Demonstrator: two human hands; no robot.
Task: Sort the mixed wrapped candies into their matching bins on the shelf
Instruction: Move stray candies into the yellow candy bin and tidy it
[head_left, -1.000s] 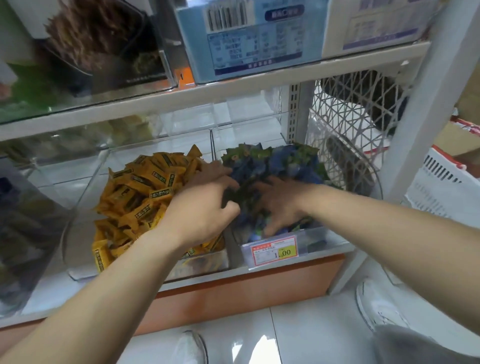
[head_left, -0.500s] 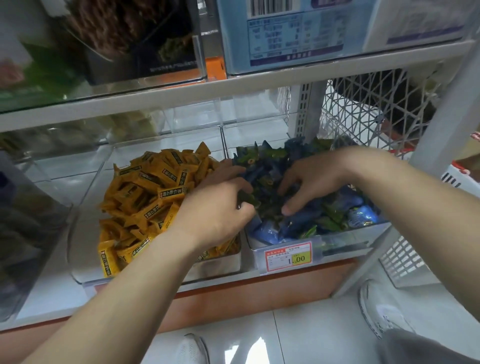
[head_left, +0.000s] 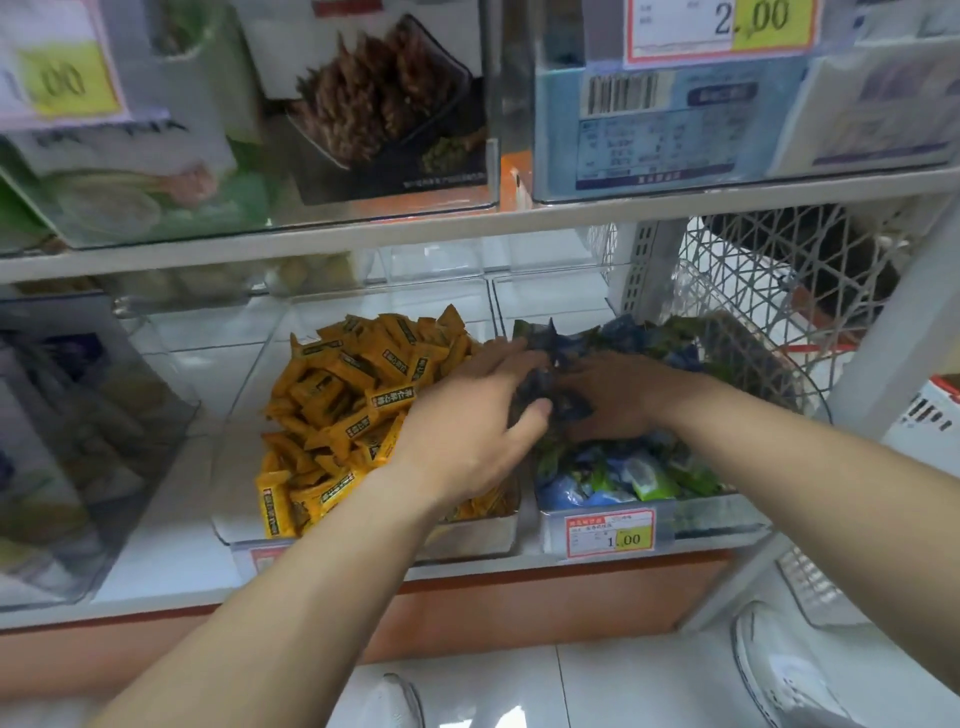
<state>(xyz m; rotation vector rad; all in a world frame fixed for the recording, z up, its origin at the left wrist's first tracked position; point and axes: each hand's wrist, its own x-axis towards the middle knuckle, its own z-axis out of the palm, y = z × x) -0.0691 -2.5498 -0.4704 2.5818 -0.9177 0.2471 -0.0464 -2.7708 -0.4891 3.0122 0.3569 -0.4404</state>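
Both hands are over the right bin (head_left: 727, 514), on the blue and green candies (head_left: 639, 473). The left hand (head_left: 467, 415) reaches across from above the yellow candies (head_left: 343, 395), thumb and fingers pinching a dark clump just to its right. The right hand (head_left: 623, 395) lies palm-down mid-heap, so it's the nearer one. Its fingers are buried, so honestly can't tell if it's gripping.

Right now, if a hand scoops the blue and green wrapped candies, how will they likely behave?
Probably light and loose: the blue and green candies are small pieces heaped in the clear bin. Their glossy wrappers look slippery, so some may slide off the pile.
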